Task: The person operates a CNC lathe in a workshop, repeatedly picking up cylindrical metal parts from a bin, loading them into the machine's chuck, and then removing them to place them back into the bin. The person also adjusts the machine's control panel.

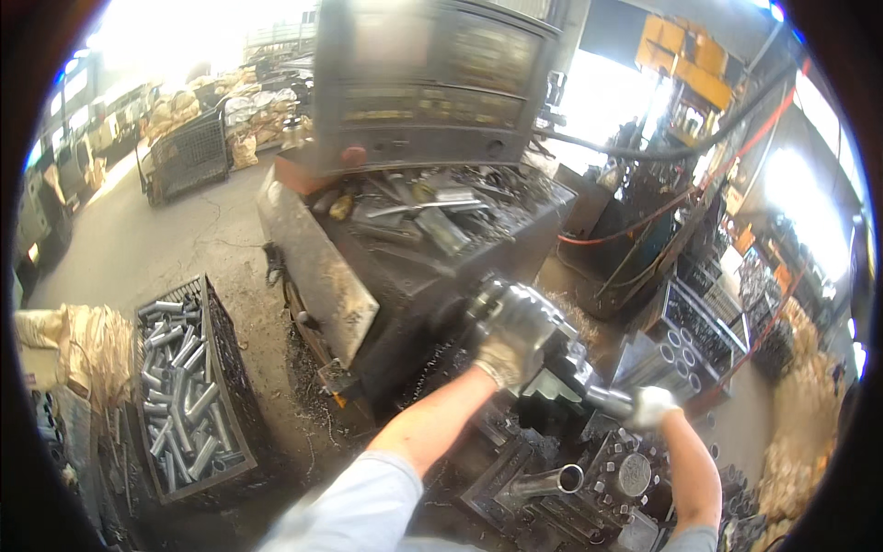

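Note:
My right hand (653,407), in a whitish glove, is closed around the outer end of a short metal tube (609,399). The tube's other end points left, at the jaws of a lathe chuck (563,354); I cannot tell whether it is inside them. In a dirty work glove, my left hand (511,342) lies at the chuck's left side, its fingers blurred against the shiny metal. Below the chuck stands a square tool post (633,474) with several bolts around a round cap. Left of it, a wider tube (547,482) lies tilted with its open end showing.
A dark machine cabinet (432,101) rises ahead, with tools and metal shavings on the ledge (423,207) beneath. On the left floor, a crate (253,442) holds several cut tubes. More tubes (676,354) are stacked at right by a wire basket (704,317). A red hose (635,230) crosses behind.

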Action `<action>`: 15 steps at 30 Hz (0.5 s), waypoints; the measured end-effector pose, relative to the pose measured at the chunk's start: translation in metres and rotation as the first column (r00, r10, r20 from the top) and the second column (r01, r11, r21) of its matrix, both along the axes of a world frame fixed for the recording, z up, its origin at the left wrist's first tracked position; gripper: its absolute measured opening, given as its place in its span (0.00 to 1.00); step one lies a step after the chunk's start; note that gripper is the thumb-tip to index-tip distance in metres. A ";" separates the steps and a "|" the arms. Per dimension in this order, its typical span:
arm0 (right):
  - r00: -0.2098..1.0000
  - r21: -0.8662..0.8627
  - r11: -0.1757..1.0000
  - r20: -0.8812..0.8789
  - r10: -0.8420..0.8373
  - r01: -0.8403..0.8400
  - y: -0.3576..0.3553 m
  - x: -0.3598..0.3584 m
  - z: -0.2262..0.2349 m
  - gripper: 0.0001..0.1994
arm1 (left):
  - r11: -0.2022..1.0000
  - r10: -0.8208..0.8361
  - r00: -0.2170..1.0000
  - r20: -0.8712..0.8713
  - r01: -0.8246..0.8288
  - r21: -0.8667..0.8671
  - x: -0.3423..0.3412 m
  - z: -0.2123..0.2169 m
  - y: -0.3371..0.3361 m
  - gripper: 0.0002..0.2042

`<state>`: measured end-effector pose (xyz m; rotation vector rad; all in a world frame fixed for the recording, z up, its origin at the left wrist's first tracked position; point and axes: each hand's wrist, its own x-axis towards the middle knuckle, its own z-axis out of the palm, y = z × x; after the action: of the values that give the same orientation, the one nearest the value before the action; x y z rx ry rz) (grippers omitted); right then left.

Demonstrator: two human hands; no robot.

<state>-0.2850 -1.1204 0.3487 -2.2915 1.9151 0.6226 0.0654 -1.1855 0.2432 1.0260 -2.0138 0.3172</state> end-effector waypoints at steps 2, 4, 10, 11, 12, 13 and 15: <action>0.962 -0.128 0.987 -0.242 -0.128 0.099 0.029 0.005 0.032 0.32 | 0.991 0.021 0.999 0.046 -0.027 0.127 0.001 0.008 -0.002 0.38; 0.944 -0.324 0.922 -0.177 -0.277 0.210 0.067 0.020 0.062 0.34 | 0.986 0.043 0.997 0.070 -0.054 0.160 0.004 0.019 0.002 0.40; 0.469 -0.081 0.680 0.783 -0.408 0.728 0.216 0.148 0.076 0.22 | 0.640 -0.443 0.818 -0.367 0.575 0.510 0.034 0.027 0.126 0.46; 0.398 0.017 0.694 0.809 -0.433 0.720 0.233 0.174 0.058 0.21 | 0.626 -0.477 0.680 -0.556 0.708 0.328 0.039 0.016 0.170 0.46; 0.239 0.175 0.747 0.880 -0.411 0.641 0.247 0.197 0.035 0.20 | 0.453 -0.448 0.433 -0.782 0.864 0.218 0.035 0.010 0.210 0.44; 0.134 0.286 0.771 0.893 -0.430 0.569 0.259 0.216 0.009 0.19 | 0.242 -0.305 0.281 -0.910 0.947 0.211 0.032 0.003 0.239 0.43; -0.055 0.465 0.785 0.871 -0.488 0.410 0.279 0.239 -0.043 0.18 | 0.052 0.231 0.313 -0.921 0.942 0.333 0.032 -0.016 0.277 0.43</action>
<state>-0.0456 -0.8414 0.3055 -1.0546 1.5297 -0.8196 0.0970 -0.9089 0.2270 0.6784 -1.1132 -1.8959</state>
